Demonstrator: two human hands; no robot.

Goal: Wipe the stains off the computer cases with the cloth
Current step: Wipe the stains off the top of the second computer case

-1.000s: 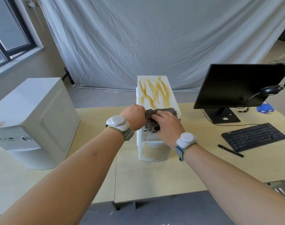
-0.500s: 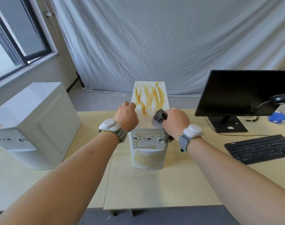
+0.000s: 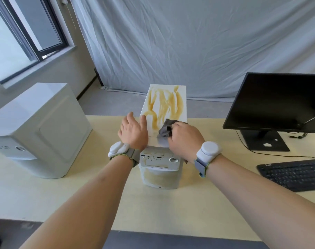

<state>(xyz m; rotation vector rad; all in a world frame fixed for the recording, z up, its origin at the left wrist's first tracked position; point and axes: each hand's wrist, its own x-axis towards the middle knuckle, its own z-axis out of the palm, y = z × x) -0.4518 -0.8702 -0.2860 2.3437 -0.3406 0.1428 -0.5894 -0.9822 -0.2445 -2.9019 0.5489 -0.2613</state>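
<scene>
A white computer case (image 3: 161,164) stands upright in the middle of the table, its top smeared with yellow-brown stains (image 3: 164,105). My right hand (image 3: 184,139) grips a bunched grey cloth (image 3: 166,128) on the near part of that top. My left hand (image 3: 133,131) rests with straight fingers against the case's top left edge. A second, larger white case (image 3: 38,128) stands at the left of the table; a small mark shows on its near top corner.
A black monitor (image 3: 278,101) on its stand and a black keyboard (image 3: 295,175) occupy the right side of the pale wooden table (image 3: 99,194). A cable runs along the table behind the keyboard. A grey curtain hangs behind, a window at the left.
My right hand has carried the cloth from the case's front up onto its top. My left hand let go of the cloth and its fingers opened against the case's left edge.
</scene>
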